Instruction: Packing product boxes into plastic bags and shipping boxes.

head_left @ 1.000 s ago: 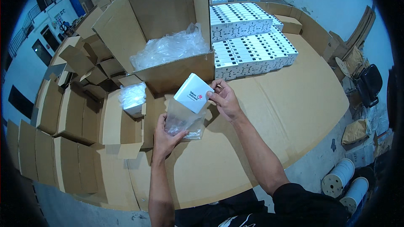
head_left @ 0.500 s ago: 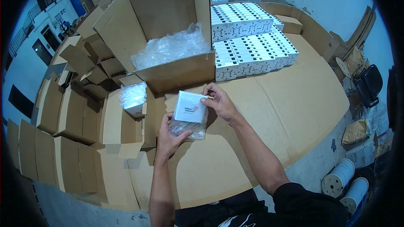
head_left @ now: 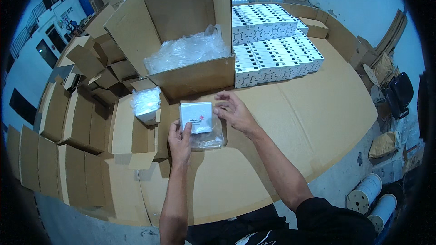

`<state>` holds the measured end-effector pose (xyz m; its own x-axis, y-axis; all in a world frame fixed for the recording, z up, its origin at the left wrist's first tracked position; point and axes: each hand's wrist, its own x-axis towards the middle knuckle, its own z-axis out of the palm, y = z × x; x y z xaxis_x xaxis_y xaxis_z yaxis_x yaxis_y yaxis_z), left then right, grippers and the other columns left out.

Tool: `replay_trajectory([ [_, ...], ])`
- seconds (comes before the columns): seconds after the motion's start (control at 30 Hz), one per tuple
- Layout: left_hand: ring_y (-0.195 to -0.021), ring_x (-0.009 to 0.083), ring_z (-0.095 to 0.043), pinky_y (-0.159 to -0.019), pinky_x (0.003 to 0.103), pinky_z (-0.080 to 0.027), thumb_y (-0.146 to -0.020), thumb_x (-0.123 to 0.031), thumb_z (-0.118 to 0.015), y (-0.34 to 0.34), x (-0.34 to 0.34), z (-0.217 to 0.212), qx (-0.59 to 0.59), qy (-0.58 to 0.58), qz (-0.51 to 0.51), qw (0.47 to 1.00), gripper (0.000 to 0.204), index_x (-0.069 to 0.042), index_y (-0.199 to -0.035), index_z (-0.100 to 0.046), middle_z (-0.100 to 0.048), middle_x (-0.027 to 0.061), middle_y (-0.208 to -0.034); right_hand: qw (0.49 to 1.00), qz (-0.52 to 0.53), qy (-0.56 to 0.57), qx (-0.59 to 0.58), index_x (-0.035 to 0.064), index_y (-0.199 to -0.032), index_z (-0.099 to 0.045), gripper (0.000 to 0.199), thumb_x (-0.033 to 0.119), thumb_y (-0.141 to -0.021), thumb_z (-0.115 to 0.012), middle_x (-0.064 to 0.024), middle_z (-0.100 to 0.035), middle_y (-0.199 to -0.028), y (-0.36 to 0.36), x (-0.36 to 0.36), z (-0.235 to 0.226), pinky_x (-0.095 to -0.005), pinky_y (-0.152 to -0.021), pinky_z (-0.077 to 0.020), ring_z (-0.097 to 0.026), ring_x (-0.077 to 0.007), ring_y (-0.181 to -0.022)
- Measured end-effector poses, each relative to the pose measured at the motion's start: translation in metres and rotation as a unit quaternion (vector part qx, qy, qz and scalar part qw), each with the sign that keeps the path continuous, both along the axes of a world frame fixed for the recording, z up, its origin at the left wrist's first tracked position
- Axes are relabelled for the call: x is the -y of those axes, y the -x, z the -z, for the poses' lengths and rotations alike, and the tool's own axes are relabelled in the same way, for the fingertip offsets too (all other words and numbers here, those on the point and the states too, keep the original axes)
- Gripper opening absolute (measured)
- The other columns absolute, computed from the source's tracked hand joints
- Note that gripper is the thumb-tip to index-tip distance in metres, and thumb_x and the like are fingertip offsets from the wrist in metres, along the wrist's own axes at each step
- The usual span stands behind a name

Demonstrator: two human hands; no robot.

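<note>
White box (head_left: 196, 117), small and nearly square, lies flat on the cardboard-covered table (head_left: 318, 109), its printed top face up and its edges roughly square to the person; no long axis stands out. It sits partly on a clear plastic bag (head_left: 210, 139) that spreads out from under its near right corner. The left hand (head_left: 180, 141) grips the box's near left edge and the bag, thumb on top, fingers curled below. The right hand (head_left: 234, 111) is loosely open, fingertips touching the box's right edge, holding nothing firmly.

Just left stands a small open carton (head_left: 147, 113) with one bagged item (head_left: 145, 100) in it. Behind the box, a large open carton (head_left: 181, 41) holds crumpled clear plastic (head_left: 188, 50). To its right, two stacked blocks of white patterned boxes (head_left: 272, 50) stand in rows, too many to count. Flat and folded cartons (head_left: 54, 122) crowd the left side. At lower right, on a concrete floor, two white spools (head_left: 372, 197) stand.
</note>
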<state>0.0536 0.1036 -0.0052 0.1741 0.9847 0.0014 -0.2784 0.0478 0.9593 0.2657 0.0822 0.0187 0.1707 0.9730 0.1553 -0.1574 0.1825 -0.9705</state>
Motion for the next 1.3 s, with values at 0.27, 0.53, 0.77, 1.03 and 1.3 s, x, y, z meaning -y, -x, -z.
replay_trajectory([
  [0.27,-0.104,0.0134,-0.062,-0.090,0.029,-0.052,-0.099,-0.014,-0.067,-0.004,0.003,-0.005,0.016,-0.017,0.021,1.000,0.036,-0.002,-0.127,-0.049,-0.066,0.0115,-0.114,0.992,-0.040,0.087,-0.080,-0.0001,-0.122,-0.061,0.031,0.015,-0.097,-0.070,-0.0073,-0.066,-0.115,0.034,0.008,0.008,-0.0304,-0.094,-0.0500,-0.061,-0.0128,-0.108],
  [0.53,-0.103,0.0136,-0.063,-0.090,0.029,-0.053,-0.100,-0.010,-0.065,-0.001,-0.001,-0.002,0.102,-0.019,0.024,0.994,0.034,-0.004,-0.129,-0.048,-0.066,0.0099,-0.115,0.938,-0.021,0.087,-0.335,-0.0008,-0.124,-0.057,0.030,0.010,-0.098,-0.067,-0.0073,-0.063,-0.115,0.039,0.011,0.003,-0.0328,-0.094,-0.0527,-0.061,-0.0150,-0.108],
  [0.77,-0.108,0.0137,-0.061,-0.096,0.031,-0.050,-0.099,-0.009,-0.065,0.007,-0.003,-0.007,0.138,-0.003,0.017,0.990,0.033,-0.004,-0.128,-0.048,-0.066,0.0088,-0.117,0.944,-0.086,0.113,-0.299,0.0051,-0.111,-0.061,0.017,0.008,-0.097,-0.068,-0.0031,-0.061,-0.107,0.019,0.010,0.009,-0.0256,-0.082,-0.0516,-0.059,-0.0101,-0.098],
  [1.03,-0.110,0.0134,-0.060,-0.098,0.032,-0.049,-0.099,-0.009,-0.066,0.004,-0.003,-0.006,0.124,-0.029,0.018,0.992,0.032,-0.004,-0.127,-0.051,-0.064,0.0074,-0.120,0.935,-0.075,0.053,-0.344,0.0089,-0.109,-0.061,0.013,0.008,-0.097,-0.067,-0.0009,-0.062,-0.104,0.025,0.011,0.009,-0.0285,-0.087,-0.0507,-0.059,-0.0108,-0.098],
  [1.3,-0.106,0.0116,-0.059,-0.096,0.029,-0.049,-0.101,-0.011,-0.063,0.006,-0.005,0.007,0.172,-0.014,-0.004,0.985,0.018,-0.006,-0.117,-0.059,-0.064,0.0028,-0.113,0.950,-0.061,0.036,-0.304,0.0079,-0.108,-0.062,0.012,0.010,-0.098,-0.067,0.0003,-0.062,-0.100,0.026,0.008,0.014,-0.0271,-0.089,-0.0465,-0.057,-0.0086,-0.099],
])
